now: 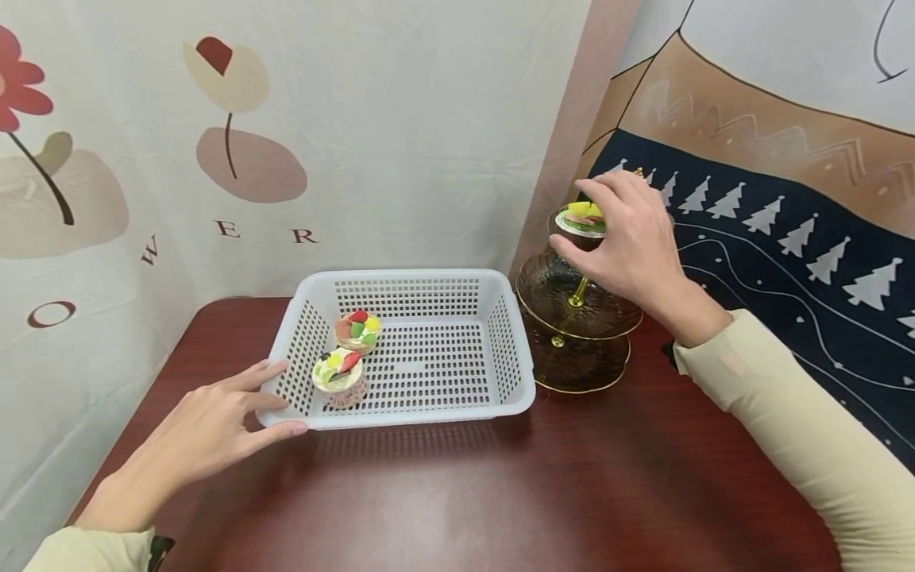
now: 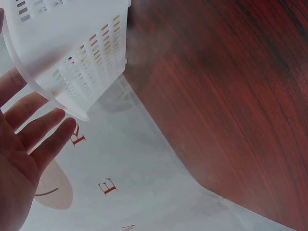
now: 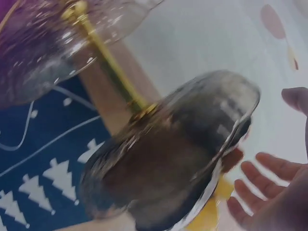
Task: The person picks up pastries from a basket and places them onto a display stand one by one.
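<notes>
In the head view, my left hand (image 1: 214, 421) touches the left front corner of a white plastic basket (image 1: 415, 423), its fingers nearly straight at the rim. Inside, at the left, are two fruit-topped toy cupcakes: a paper-cup one (image 1: 339, 380) in front and another (image 1: 359, 332) behind. My right hand (image 1: 629, 230) is raised with fingers and thumb spread around a third fruit-topped cake (image 1: 581, 218) at the top of a tiered stand (image 1: 579, 306). In the right wrist view, the fingers (image 3: 264, 185) look apart from that cake, seen partly from below.
The stand has dark glass plates with gold rims and a gold post (image 3: 115, 72); it is close to the basket's right side. A reddish-brown table (image 1: 443, 500) bears both. Printed curtains (image 1: 400, 143) hang behind, and a dark tree-patterned cloth (image 1: 772, 246) is at the right.
</notes>
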`<state>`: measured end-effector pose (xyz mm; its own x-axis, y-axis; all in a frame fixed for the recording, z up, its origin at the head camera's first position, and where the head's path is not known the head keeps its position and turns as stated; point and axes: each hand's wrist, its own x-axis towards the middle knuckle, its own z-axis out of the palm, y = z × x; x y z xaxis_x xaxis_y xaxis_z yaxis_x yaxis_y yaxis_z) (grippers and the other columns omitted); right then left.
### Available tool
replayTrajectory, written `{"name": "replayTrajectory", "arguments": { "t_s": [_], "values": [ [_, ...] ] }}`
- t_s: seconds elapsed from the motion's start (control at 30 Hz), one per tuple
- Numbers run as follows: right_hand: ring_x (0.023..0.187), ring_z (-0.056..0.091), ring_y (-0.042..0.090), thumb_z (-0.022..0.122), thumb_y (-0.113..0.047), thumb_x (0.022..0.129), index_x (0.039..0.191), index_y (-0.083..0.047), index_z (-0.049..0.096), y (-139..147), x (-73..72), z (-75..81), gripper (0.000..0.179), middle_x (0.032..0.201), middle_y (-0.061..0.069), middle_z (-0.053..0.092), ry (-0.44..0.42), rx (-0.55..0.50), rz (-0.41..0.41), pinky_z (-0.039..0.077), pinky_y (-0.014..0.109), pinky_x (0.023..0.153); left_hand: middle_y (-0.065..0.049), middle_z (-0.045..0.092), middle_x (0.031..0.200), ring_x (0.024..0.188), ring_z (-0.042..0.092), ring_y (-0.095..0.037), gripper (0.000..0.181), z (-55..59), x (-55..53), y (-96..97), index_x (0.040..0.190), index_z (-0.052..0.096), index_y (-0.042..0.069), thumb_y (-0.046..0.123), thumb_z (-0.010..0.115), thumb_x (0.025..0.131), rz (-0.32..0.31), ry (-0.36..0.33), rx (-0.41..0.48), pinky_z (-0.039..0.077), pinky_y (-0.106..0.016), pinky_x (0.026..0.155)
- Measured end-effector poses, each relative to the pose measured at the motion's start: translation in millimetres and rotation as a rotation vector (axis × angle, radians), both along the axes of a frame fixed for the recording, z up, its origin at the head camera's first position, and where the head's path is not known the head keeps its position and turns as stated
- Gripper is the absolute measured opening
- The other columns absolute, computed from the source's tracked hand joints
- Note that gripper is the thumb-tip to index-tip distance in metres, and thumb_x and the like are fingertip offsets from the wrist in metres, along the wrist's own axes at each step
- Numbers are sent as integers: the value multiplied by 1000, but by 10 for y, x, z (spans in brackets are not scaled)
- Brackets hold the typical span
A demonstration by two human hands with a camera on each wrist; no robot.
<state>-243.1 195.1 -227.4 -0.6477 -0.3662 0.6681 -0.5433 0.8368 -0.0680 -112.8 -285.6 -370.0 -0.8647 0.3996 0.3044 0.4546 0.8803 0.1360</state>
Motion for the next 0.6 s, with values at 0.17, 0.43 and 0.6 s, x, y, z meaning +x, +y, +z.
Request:
{"name": "replayTrajectory", "arguments": {
  "t_s": [0.17, 0.43, 0.6],
  "values": [
    [134, 45, 33, 79, -39, 80, 132, -1, 60, -233, -22, -90, 67, 133, 18, 58, -9, 34, 185, 28, 47, 114, -11, 63, 132, 81, 71, -16, 40, 5, 1, 12, 88, 80, 22, 59, 78, 76, -1, 2, -2, 50, -43, 62],
    [133, 48, 26, 80, -40, 82, 150, -9, 42, -745, -55, -373, 83, 150, 9, 46, -409, 83, 428, 35, 46, 109, -11, 63, 132, 74, 68, -10, 40, -3, -1, 9, 88, 80, 21, 60, 78, 76, 4, 3, -4, 49, -41, 62],
    [130, 51, 23, 84, -41, 79, 153, -9, 37, -1074, -106, -600, 93, 150, 8, 46, -638, 59, 510, 37, 43, 108, -10, 62, 134, 71, 66, -5, 41, -14, 11, 5, 89, 80, 21, 60, 77, 77, 8, -7, -1, 49, -40, 62]
  ]
}}
